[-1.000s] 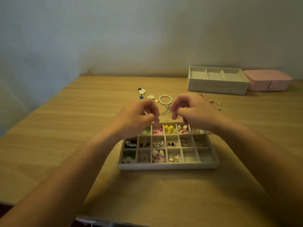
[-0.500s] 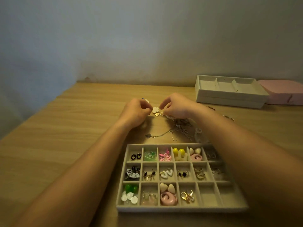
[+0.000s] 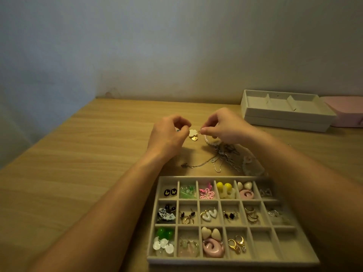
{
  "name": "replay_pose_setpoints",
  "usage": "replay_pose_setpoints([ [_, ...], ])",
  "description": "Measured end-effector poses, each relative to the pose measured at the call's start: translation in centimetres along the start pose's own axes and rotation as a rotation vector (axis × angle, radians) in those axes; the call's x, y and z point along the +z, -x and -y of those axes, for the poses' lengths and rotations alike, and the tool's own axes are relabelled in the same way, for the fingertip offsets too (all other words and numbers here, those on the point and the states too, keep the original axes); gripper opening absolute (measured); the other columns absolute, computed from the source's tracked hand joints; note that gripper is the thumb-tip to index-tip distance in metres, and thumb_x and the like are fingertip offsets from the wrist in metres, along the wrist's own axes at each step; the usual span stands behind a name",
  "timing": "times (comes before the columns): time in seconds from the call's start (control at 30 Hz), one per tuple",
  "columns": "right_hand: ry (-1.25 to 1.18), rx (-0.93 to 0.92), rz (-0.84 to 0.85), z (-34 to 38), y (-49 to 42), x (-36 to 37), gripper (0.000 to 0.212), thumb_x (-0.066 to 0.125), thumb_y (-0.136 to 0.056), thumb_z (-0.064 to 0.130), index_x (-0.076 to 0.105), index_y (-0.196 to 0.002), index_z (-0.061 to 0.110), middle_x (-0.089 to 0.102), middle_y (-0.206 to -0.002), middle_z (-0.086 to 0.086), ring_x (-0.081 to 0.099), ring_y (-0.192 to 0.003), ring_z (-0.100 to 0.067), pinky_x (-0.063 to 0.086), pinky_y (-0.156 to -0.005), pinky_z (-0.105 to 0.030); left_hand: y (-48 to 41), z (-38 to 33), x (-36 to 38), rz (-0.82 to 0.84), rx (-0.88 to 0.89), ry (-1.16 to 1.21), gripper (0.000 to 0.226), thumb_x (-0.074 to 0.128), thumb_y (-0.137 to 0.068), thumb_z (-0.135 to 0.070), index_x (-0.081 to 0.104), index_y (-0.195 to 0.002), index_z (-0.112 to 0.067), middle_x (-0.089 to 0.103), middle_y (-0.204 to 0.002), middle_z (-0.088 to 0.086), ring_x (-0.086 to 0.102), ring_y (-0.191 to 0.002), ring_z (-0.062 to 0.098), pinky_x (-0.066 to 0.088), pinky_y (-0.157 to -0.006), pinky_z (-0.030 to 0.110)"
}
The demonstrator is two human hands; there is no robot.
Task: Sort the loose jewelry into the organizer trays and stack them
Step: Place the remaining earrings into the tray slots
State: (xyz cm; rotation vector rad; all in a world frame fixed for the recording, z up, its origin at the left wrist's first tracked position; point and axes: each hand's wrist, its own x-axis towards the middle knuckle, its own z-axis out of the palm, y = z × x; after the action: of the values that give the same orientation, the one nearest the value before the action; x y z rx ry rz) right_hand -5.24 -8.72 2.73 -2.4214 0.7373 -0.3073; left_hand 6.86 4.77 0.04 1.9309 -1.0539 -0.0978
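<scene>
On the wooden table (image 3: 82, 158), beyond the filled organizer tray (image 3: 231, 260), a white flower earring (image 3: 192, 132) is pinched by the left hand (image 3: 167, 135) and the right hand (image 3: 225, 128).

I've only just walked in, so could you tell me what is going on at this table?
A person is sorting jewelry. The left hand and right hand pinch a white flower piece between them, beyond a tangle of chains. The compartment tray nearest the person is mostly filled with earrings; a few cells at its right look bare. The stacked trays sit at the back right.
</scene>
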Motion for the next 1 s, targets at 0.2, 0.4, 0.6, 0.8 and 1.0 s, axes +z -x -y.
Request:
replay_pose_setpoints([
  [0.2,-0.787,0.168,0.179,0.9,6.9,-2.8,0.013,0.066,-0.094,0.016,0.075,-0.097,0.007,0.074,-0.085,-0.004,0.072,-0.078,-0.015,0.058,-0.068,-0.026,3.5,-4.4,-1.7,0.206,0.122,0.271,0.017,0.073,-0.089,-0.010,0.073,-0.105,-0.015,0.074,-0.093,-0.005,0.068,-0.079,0.005,0.054,-0.064,0.020],
  [0.4,-1.204,0.228,0.189,0.6,13.1,-3.5,0.029,0.066,-0.085,0.022,0.069,-0.109,0.005,0.069,-0.080,-0.006,0.066,-0.068,-0.015,0.057,-0.060,-0.026,7.7,-8.5,-1.9,0.265,0.101,0.516,0.014,0.076,-0.084,-0.006,0.074,-0.097,-0.011,0.077,-0.085,0.005,0.073,-0.078,0.020,0.060,-0.068,0.028],
  [0.6,-1.228,0.103,0.004,-0.1,16.5,-3.1,0.025,0.065,-0.087,0.011,0.069,-0.112,0.009,0.071,-0.085,-0.010,0.069,-0.072,-0.019,0.058,-0.061,-0.029,10.3,-9.9,-1.4,0.257,-0.081,0.744,0.016,0.072,-0.087,-0.011,0.074,-0.102,-0.003,0.077,-0.087,0.013,0.075,-0.082,0.026,0.061,-0.073,0.030],
  [0.8,-1.200,0.095,-0.103,-0.3,17.2,-2.4,0.020,0.067,-0.090,0.011,0.075,-0.109,0.010,0.072,-0.090,-0.009,0.068,-0.076,-0.018,0.057,-0.064,-0.029,10.9,-9.9,-0.8,0.244,-0.114,0.725,0.018,0.069,-0.089,-0.015,0.074,-0.103,-0.003,0.078,-0.088,0.012,0.076,-0.084,0.027,0.062,-0.074,0.030],
  [1.0,-0.899,-0.031,-0.246,-0.4,17.7,-2.2,0.012,0.068,-0.093,0.011,0.075,-0.102,0.014,0.075,-0.086,-0.004,0.072,-0.079,-0.017,0.058,-0.070,-0.027,11.3,-10.0,-0.3,0.267,-0.092,0.662,0.012,0.070,-0.088,-0.013,0.075,-0.097,-0.006,0.077,-0.082,0.011,0.075,-0.074,0.022,0.059,-0.064,0.024],
])
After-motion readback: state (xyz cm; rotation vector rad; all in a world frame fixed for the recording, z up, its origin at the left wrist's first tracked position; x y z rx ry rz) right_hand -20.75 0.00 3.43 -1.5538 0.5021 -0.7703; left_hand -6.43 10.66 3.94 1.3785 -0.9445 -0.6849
